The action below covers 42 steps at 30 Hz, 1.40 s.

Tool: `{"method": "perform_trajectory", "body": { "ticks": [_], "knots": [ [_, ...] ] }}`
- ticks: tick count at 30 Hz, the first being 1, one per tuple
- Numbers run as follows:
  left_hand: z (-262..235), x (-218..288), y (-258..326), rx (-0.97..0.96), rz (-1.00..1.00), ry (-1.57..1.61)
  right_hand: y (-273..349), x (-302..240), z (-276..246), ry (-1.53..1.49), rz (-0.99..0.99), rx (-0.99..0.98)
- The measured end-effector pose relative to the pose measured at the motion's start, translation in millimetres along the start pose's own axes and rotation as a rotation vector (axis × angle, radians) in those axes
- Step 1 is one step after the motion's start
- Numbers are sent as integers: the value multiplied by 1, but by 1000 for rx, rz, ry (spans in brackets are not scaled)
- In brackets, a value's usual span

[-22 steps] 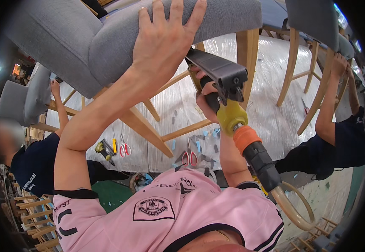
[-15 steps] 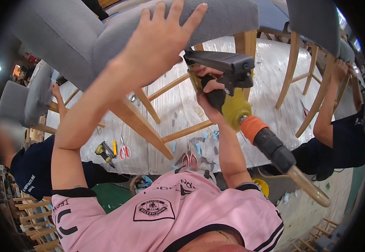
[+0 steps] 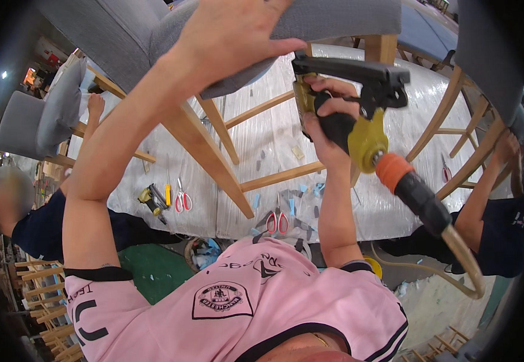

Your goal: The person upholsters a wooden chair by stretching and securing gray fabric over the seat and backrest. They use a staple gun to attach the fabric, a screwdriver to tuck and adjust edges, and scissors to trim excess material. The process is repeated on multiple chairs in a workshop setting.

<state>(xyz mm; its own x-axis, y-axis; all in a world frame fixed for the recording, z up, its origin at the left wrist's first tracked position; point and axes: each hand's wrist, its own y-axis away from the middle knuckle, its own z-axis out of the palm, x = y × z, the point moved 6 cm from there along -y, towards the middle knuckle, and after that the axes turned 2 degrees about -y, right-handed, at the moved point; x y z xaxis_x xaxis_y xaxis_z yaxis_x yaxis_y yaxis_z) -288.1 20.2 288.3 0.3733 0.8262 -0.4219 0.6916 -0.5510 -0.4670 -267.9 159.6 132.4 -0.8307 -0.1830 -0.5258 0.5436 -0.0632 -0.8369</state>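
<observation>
A grey upholstered chair (image 3: 346, 19) with wooden legs stands before me. My left hand (image 3: 229, 39) lies over the edge of its seat, thumb stretched out, other fingertips partly cut off by the upper picture edge. Just below the seat, my right hand (image 3: 334, 114) is wrapped round the black grip of a yellow and black staple gun (image 3: 367, 142). An orange and black coupling (image 3: 404, 178) joins the gun to an air hose (image 3: 464, 256). The gun's nose is close to the underside of the seat, and I cannot tell whether it touches.
Plastic film covers the work table (image 3: 201, 223). On it lie red-handled scissors (image 3: 277, 223), another pair of scissors (image 3: 183, 201), a yellow cutter (image 3: 168, 194), a second staple gun (image 3: 152, 202) and scraps. Co-workers handle a grey chair (image 3: 60, 123) at left and another chair (image 3: 491, 54) at right.
The staple gun and my right hand have moved right and slightly up. My left hand has shifted up along the seat. The chair sits a little further right in view.
</observation>
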Motion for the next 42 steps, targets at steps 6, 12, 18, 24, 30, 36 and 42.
{"method": "perform_trajectory", "body": {
  "ticks": [6, 12, 18, 24, 30, 36, 42],
  "knots": [
    [11, 2, 3, 108, 42, -147, -2, -10, 3, 175, -59, -42],
    [10, 12, 1, 95, 64, -180, 11, 5, 1, 144, 257, -31],
    [7, 18, 1, 124, 73, -190, 16, 16, 4, 5, 273, 8],
    [9, 16, 3, 102, 64, -254, -3, -21, 20, 167, -80, -61],
    [2, -11, -4, -20, 44, -66, 7, 13, 14, 252, 254, 23],
    [7, -95, -19, -183, -223, 463, -30, -12, 31, 80, -60, -101],
    [11, -70, 4, -27, -54, 185, -36, -4, 38, 109, -51, -102]
  ]
}}
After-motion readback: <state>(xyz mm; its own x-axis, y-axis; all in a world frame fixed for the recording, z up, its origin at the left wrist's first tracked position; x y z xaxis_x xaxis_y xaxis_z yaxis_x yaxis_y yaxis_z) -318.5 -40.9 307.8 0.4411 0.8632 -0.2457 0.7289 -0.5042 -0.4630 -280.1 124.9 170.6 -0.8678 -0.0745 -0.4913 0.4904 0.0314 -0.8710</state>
